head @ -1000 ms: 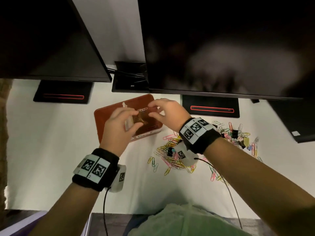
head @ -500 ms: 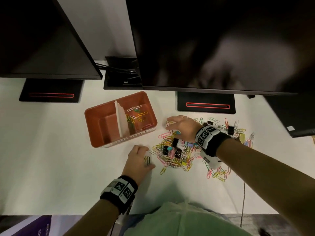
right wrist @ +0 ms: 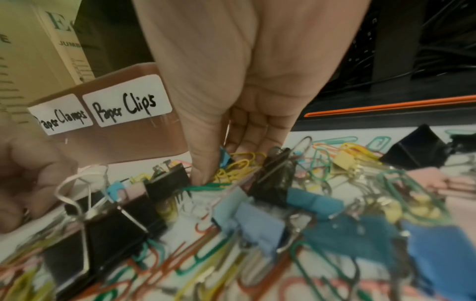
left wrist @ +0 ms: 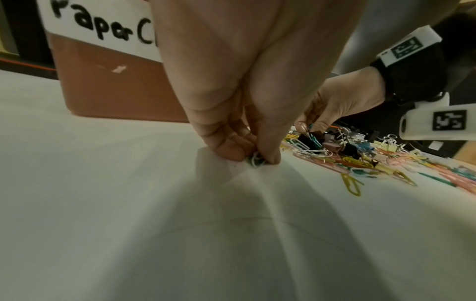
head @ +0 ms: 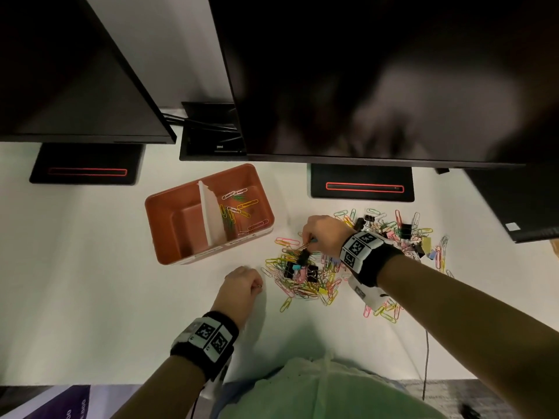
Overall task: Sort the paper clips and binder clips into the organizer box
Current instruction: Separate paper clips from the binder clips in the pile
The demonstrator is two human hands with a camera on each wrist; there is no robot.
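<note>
The orange organizer box (head: 169,207) has a white divider (head: 211,213); several paper clips (head: 239,207) lie in its right compartment, and its left one holds nothing. My left hand (head: 257,284) is down on the table in front of the box, and its thumb and fingers pinch a small paper clip (left wrist: 255,162). My right hand (head: 310,241) reaches into the mixed pile of paper clips and binder clips (head: 305,273). Its thumb (right wrist: 201,173) presses on a green paper clip (right wrist: 206,187), pinching it among black binder clips (right wrist: 167,183).
A second heap of clips (head: 402,234) lies right of my right wrist. Labels on the box front read "Paper Clamps" (right wrist: 61,118) and "Paper Clips" (right wrist: 126,106). Two monitors overhang the desk, their black bases (head: 361,182) behind the box and pile.
Both hands left the box, where they held a paper clip. The left came down in front of the box and pinched a clip; the right moved into the pile.
</note>
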